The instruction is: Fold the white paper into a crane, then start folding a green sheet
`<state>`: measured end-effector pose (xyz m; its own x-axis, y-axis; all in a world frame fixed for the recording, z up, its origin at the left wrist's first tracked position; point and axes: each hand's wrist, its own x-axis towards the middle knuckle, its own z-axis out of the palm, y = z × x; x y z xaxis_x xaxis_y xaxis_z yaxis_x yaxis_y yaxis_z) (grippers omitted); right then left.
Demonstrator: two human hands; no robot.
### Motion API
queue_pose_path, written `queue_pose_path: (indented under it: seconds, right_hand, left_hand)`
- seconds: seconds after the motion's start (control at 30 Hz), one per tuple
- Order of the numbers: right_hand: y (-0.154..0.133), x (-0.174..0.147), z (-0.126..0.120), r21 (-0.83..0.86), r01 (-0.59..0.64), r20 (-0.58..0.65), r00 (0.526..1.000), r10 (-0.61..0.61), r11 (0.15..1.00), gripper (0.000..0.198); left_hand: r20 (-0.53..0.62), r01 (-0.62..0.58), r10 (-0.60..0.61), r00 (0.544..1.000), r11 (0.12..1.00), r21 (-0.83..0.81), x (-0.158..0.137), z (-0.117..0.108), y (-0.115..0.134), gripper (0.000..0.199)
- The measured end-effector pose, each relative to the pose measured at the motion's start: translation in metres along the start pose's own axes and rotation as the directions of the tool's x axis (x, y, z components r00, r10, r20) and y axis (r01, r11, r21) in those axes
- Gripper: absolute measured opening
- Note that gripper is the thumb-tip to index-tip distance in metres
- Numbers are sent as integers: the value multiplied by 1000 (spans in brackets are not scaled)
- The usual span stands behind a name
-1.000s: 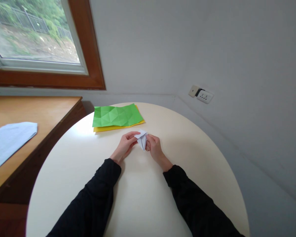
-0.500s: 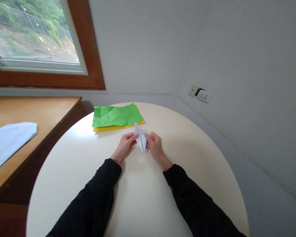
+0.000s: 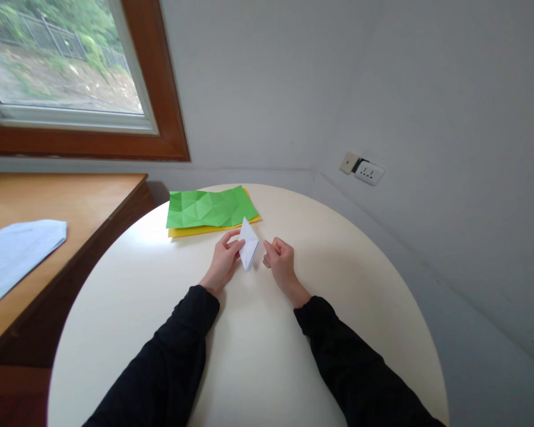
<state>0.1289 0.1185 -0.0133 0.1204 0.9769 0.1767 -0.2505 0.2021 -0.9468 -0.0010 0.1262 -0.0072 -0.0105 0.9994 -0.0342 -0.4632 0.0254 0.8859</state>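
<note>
White and sharp-edged, the folded paper [image 3: 250, 244] sits in a slim diamond shape on the near side of the green sheet [image 3: 209, 207], its top tip overlapping that sheet's near edge from this angle. Left hand [image 3: 225, 260] has it, thumb on the face and fingers behind, pinching its side just nearer than the green sheet. Right hand [image 3: 279, 260] is off the paper, fingers curled in, a small gap away, nearer than the green sheet and to its right; nothing shows in its grip. So it's 1 hand holding, 1 hand free, and this looks like turning or lining up between creases. Next move, I'd judge, calls for a steady left pinch, right fingertips meeting the layered lower edge, and flaps squared before pressing. Under the green sheet peeks a yellow sheet [image 3: 182, 233], both on the worktop [image 3: 258, 344].
</note>
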Motion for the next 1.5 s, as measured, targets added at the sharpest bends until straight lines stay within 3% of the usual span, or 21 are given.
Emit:
queue_pose_path:
  seconds: [0.17, 0.37, 0.47, 0.83, 1.3, 1.5]
  right_hand:
    - [1, -3, 0, -65, 40, 52, 998, -36, 997, 41]
    - [2, -3, -2, -179, 98, 84, 993, -84, 979, 42]
    - [3, -3, -3, -204, 117, 101, 990, -98, 972, 43]
    - [2, -4, -3, -220, 155, 170, 978, -119, 963, 46]
    - [-1, -5, -2, -194, 158, 189, 974, -121, 968, 48]
    - [-2, -5, -2, -211, 155, 177, 977, -118, 965, 46]
  left_hand:
    - [-21, 3, -1, 1000, 996, 86, -5, 2, 6, 67]
    - [-23, 27, -25, 999, 995, 99, -3, 1, 3, 29]
    - [-30, 23, -20, 999, 995, 94, -1, 1, 2, 20]
    - [37, 19, -18, 999, 999, -31, -4, 2, 5, 13]
    - [30, 155, -152, 988, 976, -156, 1, 1, 2, 26]
    - [39, 168, -163, 986, 962, -216, 7, -1, -5, 20]
